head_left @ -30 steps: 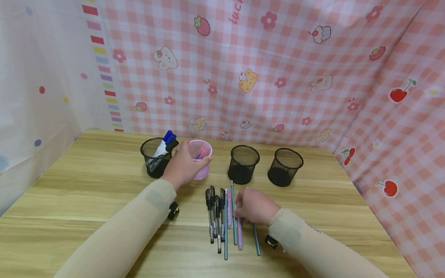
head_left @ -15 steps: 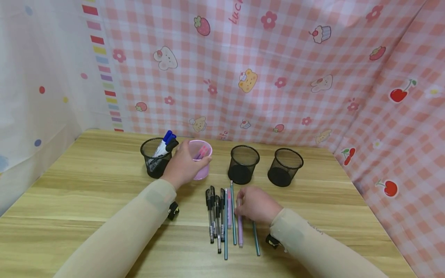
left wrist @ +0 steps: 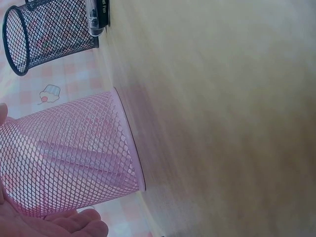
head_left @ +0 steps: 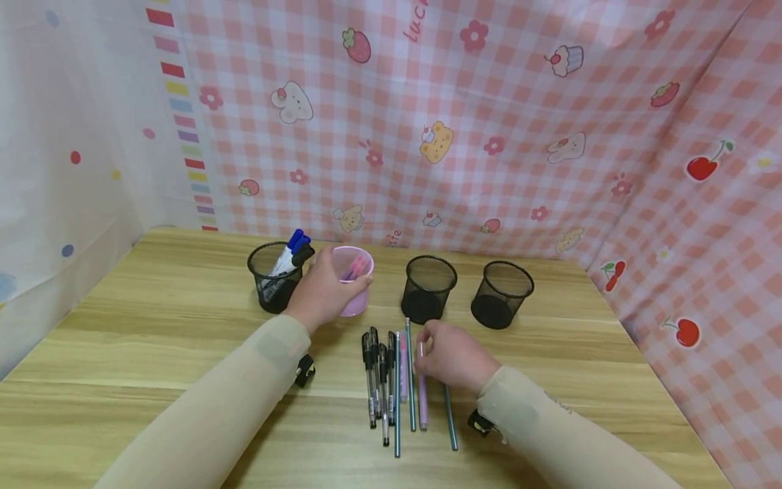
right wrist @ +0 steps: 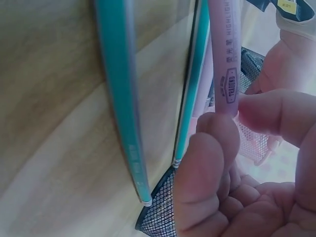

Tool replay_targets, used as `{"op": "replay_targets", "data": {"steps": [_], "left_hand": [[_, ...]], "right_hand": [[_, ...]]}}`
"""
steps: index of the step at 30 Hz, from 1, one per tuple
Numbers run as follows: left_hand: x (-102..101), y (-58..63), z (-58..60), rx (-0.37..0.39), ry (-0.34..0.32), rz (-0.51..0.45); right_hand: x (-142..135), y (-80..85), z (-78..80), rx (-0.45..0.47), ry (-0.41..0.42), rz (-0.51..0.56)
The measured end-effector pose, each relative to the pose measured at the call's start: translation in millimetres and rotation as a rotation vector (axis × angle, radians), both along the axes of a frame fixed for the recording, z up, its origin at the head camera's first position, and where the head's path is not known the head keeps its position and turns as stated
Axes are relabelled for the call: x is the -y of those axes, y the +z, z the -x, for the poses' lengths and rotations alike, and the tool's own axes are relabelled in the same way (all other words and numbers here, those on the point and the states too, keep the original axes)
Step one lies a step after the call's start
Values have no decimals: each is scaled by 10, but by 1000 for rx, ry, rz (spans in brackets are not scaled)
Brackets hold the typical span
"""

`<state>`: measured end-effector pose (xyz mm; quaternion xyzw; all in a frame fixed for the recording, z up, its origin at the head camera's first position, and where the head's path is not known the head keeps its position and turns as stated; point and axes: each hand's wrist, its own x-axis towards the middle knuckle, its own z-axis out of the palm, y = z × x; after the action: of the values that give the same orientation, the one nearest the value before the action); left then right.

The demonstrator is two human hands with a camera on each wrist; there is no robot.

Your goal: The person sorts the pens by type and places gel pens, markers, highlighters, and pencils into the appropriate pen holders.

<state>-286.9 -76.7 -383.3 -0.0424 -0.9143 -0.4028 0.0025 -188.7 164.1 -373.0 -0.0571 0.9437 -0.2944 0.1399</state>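
Note:
My left hand [head_left: 324, 292] grips the pink mesh pen cup [head_left: 356, 303], its thumb across the near right side of the rim. Pink highlighters [head_left: 357, 267] lean inside that cup. In the left wrist view the cup [left wrist: 74, 153] stands upright on the table, with curled fingers beside it. My right hand [head_left: 457, 356] pinches a lilac highlighter [head_left: 423, 407] between thumb and fingers, over the row of pens. The right wrist view shows this highlighter [right wrist: 226, 59] with printed lettering on its barrel. Another pink highlighter [head_left: 403, 380] lies between two teal pencils [head_left: 398, 407].
A black mesh cup [head_left: 275, 292] with blue- and black-capped markers [head_left: 287, 258] stands left of the pink cup. Two more black mesh cups [head_left: 423, 305] [head_left: 493, 309] stand to the right. Several black gel pens [head_left: 369, 373] and a third pencil [head_left: 451, 421] lie on the table.
My right hand has shifted slightly away from me, and the lilac highlighter's near end has moved the same way with it. The left hand and pink cup have stayed put.

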Motion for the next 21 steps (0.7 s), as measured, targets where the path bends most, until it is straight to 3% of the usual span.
{"op": "replay_targets", "data": {"steps": [11,21], "left_hand": [[1,4,-8,-6,8,12],[-5,23,-14,-4,7,5]], "right_hand": [[0,58,34,-62,-40,61],[-25,76,66,-130,-95,255]]}}
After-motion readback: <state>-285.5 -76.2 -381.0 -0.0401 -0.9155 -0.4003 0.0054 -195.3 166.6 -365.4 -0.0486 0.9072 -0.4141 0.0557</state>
